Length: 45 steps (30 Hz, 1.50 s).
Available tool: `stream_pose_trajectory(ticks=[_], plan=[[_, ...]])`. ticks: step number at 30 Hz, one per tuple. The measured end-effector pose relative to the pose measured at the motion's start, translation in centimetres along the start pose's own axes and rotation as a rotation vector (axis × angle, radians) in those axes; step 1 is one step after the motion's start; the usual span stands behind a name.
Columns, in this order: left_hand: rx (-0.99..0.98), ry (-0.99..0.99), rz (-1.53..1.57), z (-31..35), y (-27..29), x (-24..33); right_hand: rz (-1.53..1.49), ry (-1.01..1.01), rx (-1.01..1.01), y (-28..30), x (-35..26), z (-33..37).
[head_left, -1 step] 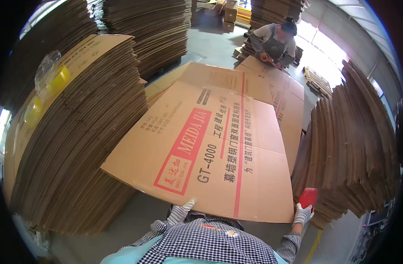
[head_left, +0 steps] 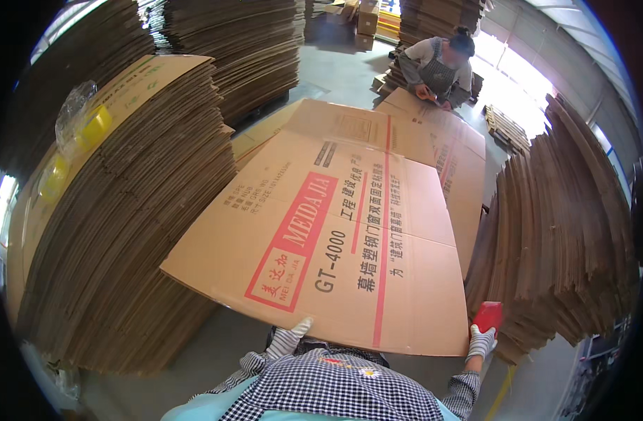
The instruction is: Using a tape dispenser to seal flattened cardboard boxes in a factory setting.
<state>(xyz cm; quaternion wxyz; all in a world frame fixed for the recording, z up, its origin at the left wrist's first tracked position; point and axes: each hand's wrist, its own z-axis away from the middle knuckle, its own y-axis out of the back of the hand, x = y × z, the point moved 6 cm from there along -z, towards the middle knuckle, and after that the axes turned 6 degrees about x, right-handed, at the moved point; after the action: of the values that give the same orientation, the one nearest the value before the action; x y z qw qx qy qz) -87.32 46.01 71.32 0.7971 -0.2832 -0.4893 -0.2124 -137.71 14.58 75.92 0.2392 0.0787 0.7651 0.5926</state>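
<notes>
Left fingers at cardboard sheet near edge, can't tell if clamped | right fingers clamped on red tool | left stack, right stack flank sheet | co-worker beyond

A broad tan cardboard sheet, creased, printed red and black, spreads before you, near edge in your left hand; your right hand grips a red tool.

I'm looking in on a cardboard-packaging workshop: tall stacks of flattened board left and right, a printed carton sheet up front, wooden pallet beyond, aproned co-worker opposite.
</notes>
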Motion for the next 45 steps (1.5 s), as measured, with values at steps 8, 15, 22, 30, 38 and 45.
stream_pose_trajectory(ticks=[8,15,22,30,38,45], plan=[[0.001,0.113,-0.126,0.3,-1.2,1.3,-0.189,-0.085,-0.174,-6.7,5.8,-1.1],[0.122,0.176,0.023,0.0,0.8,-1.5,-0.733,-0.258,-0.423,-8.4,5.3,-0.4],[0.069,0.159,0.103,0.5,0.1,-0.6,-0.936,-0.143,-0.542,-5.3,3.3,0.8],[-0.001,-0.034,-0.115,-0.8,0.8,0.6,-0.772,-0.135,-0.465,-10.4,8.3,5.3],[-0.045,-0.196,-0.152,-0.9,0.6,0.2,-0.917,-0.289,-0.598,-20.0,12.2,11.8],[-0.108,-0.403,-0.26,-1.8,4.5,-3.4,-1.166,-0.397,-0.788,-30.9,14.1,21.3]])
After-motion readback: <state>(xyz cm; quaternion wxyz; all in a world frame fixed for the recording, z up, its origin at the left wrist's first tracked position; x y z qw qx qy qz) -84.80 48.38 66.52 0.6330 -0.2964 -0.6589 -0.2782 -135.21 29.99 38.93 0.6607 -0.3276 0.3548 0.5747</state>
